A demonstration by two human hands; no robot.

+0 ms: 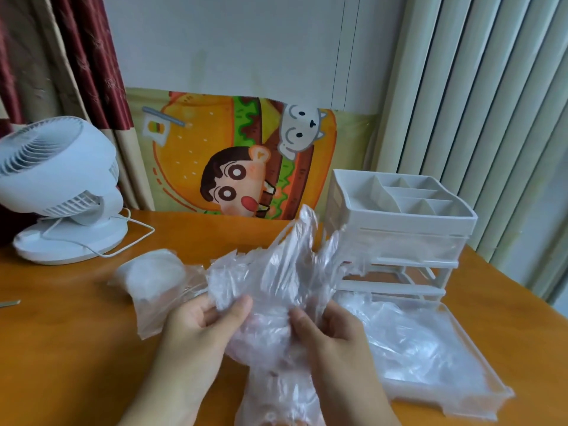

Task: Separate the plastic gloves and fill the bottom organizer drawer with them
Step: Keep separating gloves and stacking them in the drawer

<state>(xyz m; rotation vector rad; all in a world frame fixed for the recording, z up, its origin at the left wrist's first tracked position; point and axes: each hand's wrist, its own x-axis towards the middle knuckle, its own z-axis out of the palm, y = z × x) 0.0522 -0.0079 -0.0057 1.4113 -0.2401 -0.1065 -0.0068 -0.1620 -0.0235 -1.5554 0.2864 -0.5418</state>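
- Two hands work one clump of gloves [276, 290] in the near middle, above the table [76, 348]; the left hand [196, 327] pinches its left edge with thumb over curled fingers, and the right hand [332, 330] pinches the right side the same way.
- To do this step well, I would pinch a single layer on each side and peel slowly apart, since thin film clings and several gloves may lift together.
- Once freed, a glove should go right, into the drawer [436, 392], which lies pulled out in front of the organizer [399, 216] and already holds some crumpled film.
- Gloves look clear, wrinkled and limp, with finger shapes sticking up at the far side.
- More plastic in a bag [153, 281] lies to the left on the table.
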